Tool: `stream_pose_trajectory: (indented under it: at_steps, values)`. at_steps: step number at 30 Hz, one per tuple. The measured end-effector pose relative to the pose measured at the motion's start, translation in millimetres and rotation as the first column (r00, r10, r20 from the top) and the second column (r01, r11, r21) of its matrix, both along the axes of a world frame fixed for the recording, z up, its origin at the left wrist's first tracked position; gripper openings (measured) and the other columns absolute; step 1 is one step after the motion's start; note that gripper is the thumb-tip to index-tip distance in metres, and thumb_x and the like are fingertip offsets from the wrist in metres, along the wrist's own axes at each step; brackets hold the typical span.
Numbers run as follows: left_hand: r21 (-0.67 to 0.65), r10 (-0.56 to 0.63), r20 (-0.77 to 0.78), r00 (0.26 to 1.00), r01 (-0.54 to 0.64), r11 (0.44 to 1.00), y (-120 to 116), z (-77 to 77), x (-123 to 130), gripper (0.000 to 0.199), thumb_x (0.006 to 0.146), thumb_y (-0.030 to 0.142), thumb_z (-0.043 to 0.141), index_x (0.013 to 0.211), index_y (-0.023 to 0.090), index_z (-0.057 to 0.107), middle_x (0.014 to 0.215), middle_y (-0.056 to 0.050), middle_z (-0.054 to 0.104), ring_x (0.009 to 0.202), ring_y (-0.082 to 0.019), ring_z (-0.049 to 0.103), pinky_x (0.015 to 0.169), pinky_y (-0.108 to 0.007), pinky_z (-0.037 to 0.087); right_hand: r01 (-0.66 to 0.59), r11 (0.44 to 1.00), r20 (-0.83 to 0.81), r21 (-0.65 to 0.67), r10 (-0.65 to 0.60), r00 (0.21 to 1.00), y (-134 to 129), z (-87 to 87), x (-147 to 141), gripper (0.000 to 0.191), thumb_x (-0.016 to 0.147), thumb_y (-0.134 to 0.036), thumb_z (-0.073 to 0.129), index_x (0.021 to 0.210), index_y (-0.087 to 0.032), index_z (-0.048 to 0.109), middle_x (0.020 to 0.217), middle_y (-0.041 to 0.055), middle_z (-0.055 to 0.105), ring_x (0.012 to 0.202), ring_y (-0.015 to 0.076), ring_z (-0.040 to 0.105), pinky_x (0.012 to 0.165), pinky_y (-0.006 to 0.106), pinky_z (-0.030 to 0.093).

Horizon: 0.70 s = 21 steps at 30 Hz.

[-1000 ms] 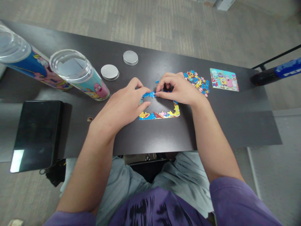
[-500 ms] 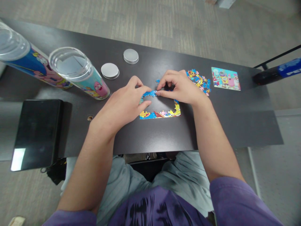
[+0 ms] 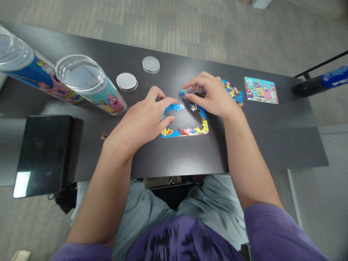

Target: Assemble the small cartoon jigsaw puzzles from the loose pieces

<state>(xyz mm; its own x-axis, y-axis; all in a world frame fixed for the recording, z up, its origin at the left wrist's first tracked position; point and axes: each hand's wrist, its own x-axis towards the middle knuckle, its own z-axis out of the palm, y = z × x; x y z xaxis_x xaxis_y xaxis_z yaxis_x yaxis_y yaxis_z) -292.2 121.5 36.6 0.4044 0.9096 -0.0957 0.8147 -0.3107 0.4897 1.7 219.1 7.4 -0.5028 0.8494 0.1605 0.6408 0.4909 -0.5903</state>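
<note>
A jigsaw puzzle border (image 3: pixel 185 133) lies on the dark table, its middle bare and a gap showing in its far edge. My left hand (image 3: pixel 148 117) rests at the border's left side, fingers apart, index fingertip by the far blue strip (image 3: pixel 175 107). Beyond the gap, my right hand (image 3: pixel 209 93) hovers with thumb and fingers spread, near a few loose blue puzzle pieces (image 3: pixel 182 94). Behind the right hand, and partly hidden by it, is a pile of loose puzzle pieces (image 3: pixel 236 95).
A picture card (image 3: pixel 261 90) lies at the right, near a dark bottle with a blue label (image 3: pixel 326 81). White discs (image 3: pixel 126 81) sit in two stacks. Two clear-lidded cartoon tubes (image 3: pixel 108 96) stand left, behind a black tablet (image 3: pixel 43 152). The table's front edge is close to my lap.
My right hand has lifted from the far strip and moved away and to the right, its fingers parting. A gap in the far edge now shows. My left hand has barely moved.
</note>
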Motion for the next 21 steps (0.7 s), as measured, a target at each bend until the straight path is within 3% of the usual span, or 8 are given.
stream_pose_trajectory:
  at_steps: [4, 8, 13, 18, 21]
  values:
    - [0.014, -0.027, -0.035, 0.999, 0.027, 1.0, -0.7, -2.3, 0.5, 0.054, 0.12, 0.04, 0.071, 0.173, 0.039, 0.081, 0.17, -0.013, 0.068, 0.117, -0.029, 0.081, 0.104, -0.046, 0.07, -0.005, 1.0, 0.027, -0.003, 0.005, 1.0, 1.5, -4.2, 2.6, 0.025, 0.104, -0.042, 0.102, 0.127, -0.035, 0.096, 0.125, 0.01, 0.081, 0.112, 0.0379, 0.075, 0.122, 0.065, 0.053]
    - [0.044, -0.034, -0.028, 0.999, 0.036, 0.998, -0.3, -7.5, -0.6, 0.052, 0.118, 0.044, 0.073, 0.168, 0.04, 0.085, 0.17, -0.01, 0.07, 0.121, -0.029, 0.082, 0.107, -0.045, 0.07, -0.006, 0.998, -0.014, -0.063, 0.006, 1.0, 1.7, -3.2, 1.7, 0.024, 0.103, -0.051, 0.105, 0.117, -0.034, 0.096, 0.121, 0.0103, 0.082, 0.109, 0.0369, 0.075, 0.113, 0.061, 0.059]
    - [-0.002, -0.043, -0.07, 0.997, 0.043, 0.999, 0.3, -6.5, 0.7, 0.052, 0.121, 0.047, 0.071, 0.171, 0.038, 0.084, 0.175, -0.012, 0.067, 0.121, -0.032, 0.084, 0.107, -0.05, 0.07, -0.031, 0.994, -0.028, -0.102, 0.028, 0.999, 4.0, -3.2, 3.4, 0.02, 0.1, -0.047, 0.104, 0.109, -0.034, 0.093, 0.122, 0.0088, 0.085, 0.1, 0.0331, 0.071, 0.109, 0.059, 0.061]
    - [-0.005, -0.038, -0.077, 0.996, 0.038, 0.999, -1.0, -2.1, 2.1, 0.051, 0.122, 0.047, 0.071, 0.17, 0.036, 0.084, 0.174, -0.013, 0.066, 0.123, -0.033, 0.084, 0.112, -0.054, 0.071, -0.019, 0.997, -0.001, -0.08, 0.019, 1.0, 6.2, -5.1, 7.9, 0.028, 0.098, -0.046, 0.107, 0.119, -0.034, 0.093, 0.128, 0.0087, 0.086, 0.102, 0.0338, 0.072, 0.109, 0.06, 0.061]
    - [0.002, -0.043, -0.04, 0.998, 0.043, 0.999, -2.9, 0.5, 1.5, 0.049, 0.123, 0.044, 0.071, 0.17, 0.031, 0.083, 0.171, -0.013, 0.068, 0.127, -0.032, 0.08, 0.116, -0.052, 0.072, -0.017, 0.998, 0.019, -0.054, 0.019, 1.0, 6.6, -4.8, 9.8, 0.026, 0.097, -0.045, 0.109, 0.116, -0.034, 0.094, 0.126, 0.0086, 0.084, 0.102, 0.0334, 0.074, 0.108, 0.059, 0.059]
